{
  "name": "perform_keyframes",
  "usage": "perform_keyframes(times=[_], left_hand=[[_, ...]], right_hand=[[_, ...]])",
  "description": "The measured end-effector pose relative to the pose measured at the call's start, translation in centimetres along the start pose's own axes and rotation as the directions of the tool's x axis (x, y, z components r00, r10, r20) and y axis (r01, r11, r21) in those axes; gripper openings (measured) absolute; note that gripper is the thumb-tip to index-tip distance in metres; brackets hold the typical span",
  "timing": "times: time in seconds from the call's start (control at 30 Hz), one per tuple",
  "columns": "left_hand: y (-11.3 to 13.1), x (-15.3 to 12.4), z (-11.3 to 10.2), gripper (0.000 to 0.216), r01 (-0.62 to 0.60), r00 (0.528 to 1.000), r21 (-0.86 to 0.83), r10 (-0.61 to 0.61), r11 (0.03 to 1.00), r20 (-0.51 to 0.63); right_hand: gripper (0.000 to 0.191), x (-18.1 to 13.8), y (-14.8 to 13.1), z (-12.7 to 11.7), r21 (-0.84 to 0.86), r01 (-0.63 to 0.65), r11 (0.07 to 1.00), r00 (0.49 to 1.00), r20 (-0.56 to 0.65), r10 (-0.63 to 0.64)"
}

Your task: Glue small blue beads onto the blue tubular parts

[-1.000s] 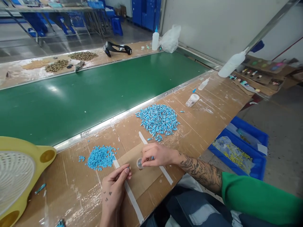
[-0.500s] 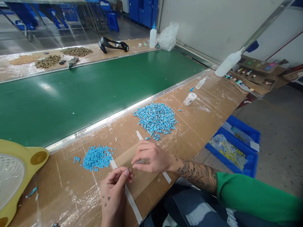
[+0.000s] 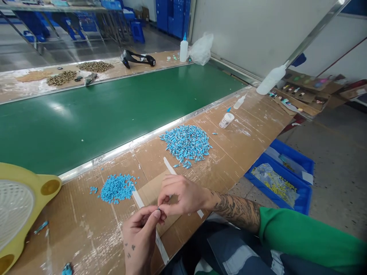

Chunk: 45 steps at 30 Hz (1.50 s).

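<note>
While the left hand pinches a tiny piece between thumb and forefinger, the right hand brings its fingertips right up against it; from here I can't tell whether those are clamped too. The piece sits over the taped card, near the blue rings and the slim blue pieces.

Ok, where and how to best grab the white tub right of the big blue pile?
I'd wrap the right hand around the side wall of the white tub, coming from the near side. It stands upright and looks roughly cylindrical, so opposite sides should suit; a small blue piece and small bottle lie beyond it.
</note>
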State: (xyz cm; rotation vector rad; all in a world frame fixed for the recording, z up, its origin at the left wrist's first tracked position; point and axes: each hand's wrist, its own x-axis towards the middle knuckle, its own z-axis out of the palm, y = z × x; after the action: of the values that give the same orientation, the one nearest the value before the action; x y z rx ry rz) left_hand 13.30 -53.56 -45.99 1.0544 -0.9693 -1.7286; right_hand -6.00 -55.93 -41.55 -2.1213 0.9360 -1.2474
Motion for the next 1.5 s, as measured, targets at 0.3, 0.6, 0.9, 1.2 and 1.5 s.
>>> perform_keyframes(times=[0.3, 0.6, 0.9, 1.2, 1.5], left_hand=[[0.5, -0.6, -1.5, 0.009, 0.021, 0.977, 0.098, -0.041, 0.995, 0.209], [2.8, -0.3, -1.0, 0.014, -0.188, 0.965, 0.459, 0.076, 0.869, 0.251], [2.3, -0.3, -1.7, 0.013, -0.265, 0.959, 0.637, 0.132, 0.724, 0.249], [2.0, 0.0, -1.7, 0.007, -0.286, 0.949, 0.554, 0.151, 0.782, 0.277], [-1.0, 1.8, -1.8, 0.008, -0.038, 0.954, -0.083, 0.061, 0.996, 0.294]], right_hand=[[0.008, -0.7, -0.3, -0.7, 0.221, -0.067, 0.973, 0.988, 0.151, 0.034], [0.005, -1.0, -0.5, -1.2, 0.204, -0.134, 0.970, 0.972, 0.219, 0.088], [0.008, -1.2, -0.1, -0.9, 0.076, -0.075, 0.994, 0.987, 0.151, 0.063], [0.008, -1.2, 0.1, -0.8, 0.119, -0.130, 0.984, 0.976, 0.189, 0.106], [0.010, -0.6, -0.4, 0.5, 0.107, -0.188, 0.976, 0.975, 0.140, 0.172]])
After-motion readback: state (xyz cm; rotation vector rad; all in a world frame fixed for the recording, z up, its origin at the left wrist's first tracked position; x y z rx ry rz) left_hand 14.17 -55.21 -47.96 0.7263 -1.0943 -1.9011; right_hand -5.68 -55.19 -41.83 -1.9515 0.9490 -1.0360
